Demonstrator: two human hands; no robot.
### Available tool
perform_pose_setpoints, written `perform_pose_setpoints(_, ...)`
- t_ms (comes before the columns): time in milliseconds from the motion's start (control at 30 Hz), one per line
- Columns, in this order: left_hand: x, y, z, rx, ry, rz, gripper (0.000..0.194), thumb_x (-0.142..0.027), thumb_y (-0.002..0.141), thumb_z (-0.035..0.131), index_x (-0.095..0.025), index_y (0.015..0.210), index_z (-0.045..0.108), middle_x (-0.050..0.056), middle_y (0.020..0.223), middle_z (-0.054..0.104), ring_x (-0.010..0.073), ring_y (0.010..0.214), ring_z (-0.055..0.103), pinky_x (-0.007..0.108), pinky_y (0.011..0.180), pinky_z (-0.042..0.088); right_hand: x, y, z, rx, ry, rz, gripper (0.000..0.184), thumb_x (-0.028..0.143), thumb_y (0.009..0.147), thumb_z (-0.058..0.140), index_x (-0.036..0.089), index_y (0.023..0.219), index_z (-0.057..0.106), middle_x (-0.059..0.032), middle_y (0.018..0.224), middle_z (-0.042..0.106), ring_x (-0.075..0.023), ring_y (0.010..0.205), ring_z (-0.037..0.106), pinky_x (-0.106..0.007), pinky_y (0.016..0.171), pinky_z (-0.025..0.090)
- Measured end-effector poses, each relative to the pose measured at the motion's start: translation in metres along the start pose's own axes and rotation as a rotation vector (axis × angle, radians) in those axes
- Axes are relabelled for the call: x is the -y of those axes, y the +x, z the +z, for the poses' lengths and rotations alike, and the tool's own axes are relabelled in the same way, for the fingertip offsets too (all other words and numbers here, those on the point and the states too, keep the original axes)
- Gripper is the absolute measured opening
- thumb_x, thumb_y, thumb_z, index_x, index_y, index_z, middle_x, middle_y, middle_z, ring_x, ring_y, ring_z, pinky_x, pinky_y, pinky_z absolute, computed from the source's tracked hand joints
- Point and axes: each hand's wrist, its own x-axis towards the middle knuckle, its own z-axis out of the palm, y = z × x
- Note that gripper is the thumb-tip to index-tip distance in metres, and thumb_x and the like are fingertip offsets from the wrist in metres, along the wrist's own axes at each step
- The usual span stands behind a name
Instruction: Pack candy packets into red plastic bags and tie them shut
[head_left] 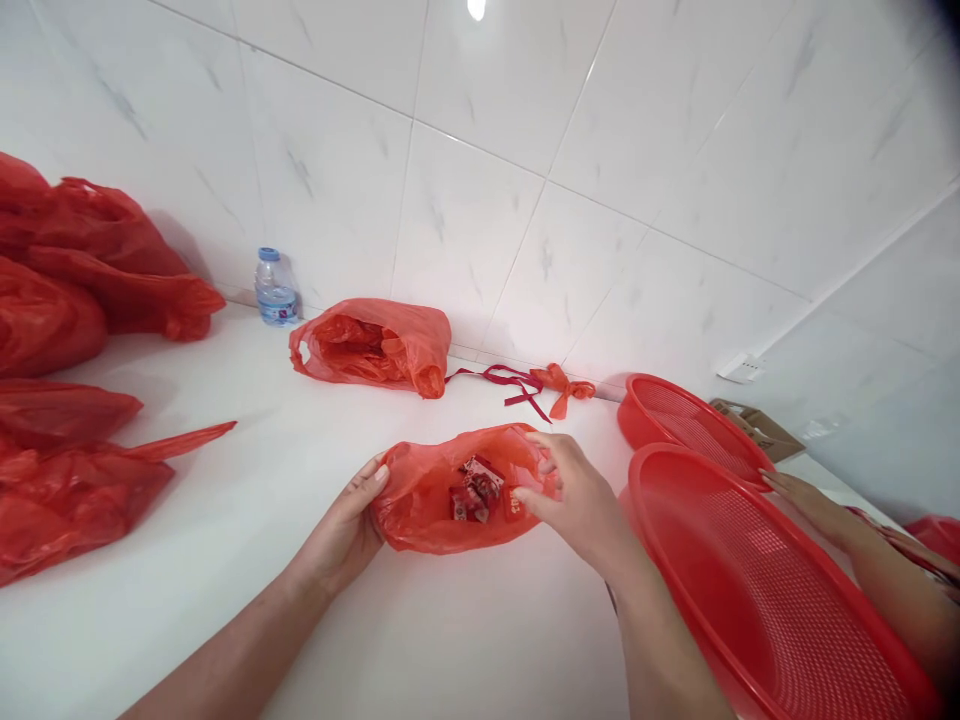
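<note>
At lower right, the near red basket (787, 585) stood close beside the right forearm (660, 630); a sideways swing might have knocked it. At centre, the left hand (351, 518) clamped the red bag (431, 480) by its left edge; the right hand's (581, 500) fingers were apart, their grip unclear. A slipped pinch could have spilled the small packets (480, 487).

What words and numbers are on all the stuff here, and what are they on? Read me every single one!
None is clear enough to quote.
Red packet in the open red bag: pale yellowish marks like letters or numbers, too blurred to read.
Small packets beside it: printed, but too small to read.
Bottle label: blue and white with a dark mark, too blurred to read.
</note>
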Motion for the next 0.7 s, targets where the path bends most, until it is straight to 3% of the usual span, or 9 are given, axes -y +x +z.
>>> perform_pose_setpoints(100, -0.001, 0.000, -0.002, 0.004, 0.003, 0.009, 0.037, -0.037, 0.083, 0.060, -0.023, 0.117, 0.059, 0.006, 0.106, 0.063, 0.0184, 0.086, 0.062, 0.025, 0.068, 0.051, -0.027, 0.001, 0.013, -0.240, 0.066, 0.075, 0.046, 0.036, 0.080, 0.054, 0.029, 0.125, 0.043, -0.0056, 0.130, 0.044, -0.0216, 0.114, 0.048, -0.037, 0.090, 0.045)
perform_pose_setpoints(233, -0.003, 0.000, -0.003, 0.010, 0.015, 0.034, 0.036, -0.038, 0.083, 0.059, -0.022, 0.115, 0.059, 0.006, 0.104, 0.063, 0.0183, 0.084, 0.062, 0.025, 0.066, 0.051, -0.071, -0.002, 0.048, -0.510, 0.180, 0.280, 0.063, 0.045, 0.079, 0.055, 0.021, 0.134, 0.035, -0.0132, 0.135, 0.040, -0.0260, 0.119, 0.045, -0.040, 0.094, 0.041)
perform_pose_setpoints(300, -0.003, 0.001, -0.003, 0.010, 0.020, 0.034, 0.035, -0.037, 0.083, 0.060, -0.020, 0.113, 0.059, 0.006, 0.102, 0.063, 0.0177, 0.082, 0.062, 0.025, 0.066, 0.051, -0.086, -0.004, 0.067, -0.487, 0.255, 0.378, 0.063, 0.049, 0.078, 0.054, 0.017, 0.131, 0.039, -0.0144, 0.129, 0.047, -0.0262, 0.114, 0.049, -0.038, 0.092, 0.042)
perform_pose_setpoints(433, -0.003, 0.004, -0.005, -0.012, 0.029, 0.055, 0.035, -0.033, 0.080, 0.064, -0.021, 0.113, 0.059, 0.005, 0.101, 0.063, 0.0162, 0.080, 0.062, 0.023, 0.066, 0.052, -0.094, -0.008, 0.086, -0.299, 0.373, 0.460, 0.043, 0.051, 0.078, 0.053, 0.018, 0.105, 0.058, -0.0075, 0.100, 0.064, -0.0229, 0.090, 0.059, -0.033, 0.078, 0.046)
perform_pose_setpoints(567, -0.003, 0.004, -0.009, 0.003, 0.054, 0.084, 0.039, -0.026, 0.078, 0.067, -0.022, 0.116, 0.058, 0.004, 0.099, 0.064, 0.0148, 0.077, 0.062, 0.022, 0.064, 0.053, -0.089, -0.012, 0.082, -0.341, 0.404, 0.456, 0.033, 0.050, 0.077, 0.054, 0.020, 0.088, 0.058, -0.0014, 0.081, 0.064, -0.0183, 0.073, 0.057, -0.028, 0.066, 0.043)
perform_pose_setpoints(700, -0.013, 0.004, -0.004, 0.009, 0.131, 0.124, 0.045, -0.023, 0.074, 0.070, -0.022, 0.116, 0.056, 0.004, 0.097, 0.064, 0.0148, 0.075, 0.063, 0.024, 0.065, 0.053, -0.078, -0.011, 0.059, -0.398, 0.428, 0.351, 0.027, 0.047, 0.078, 0.055, 0.020, 0.080, 0.056, 0.0019, 0.072, 0.059, -0.0148, 0.067, 0.051, -0.025, 0.061, 0.039)
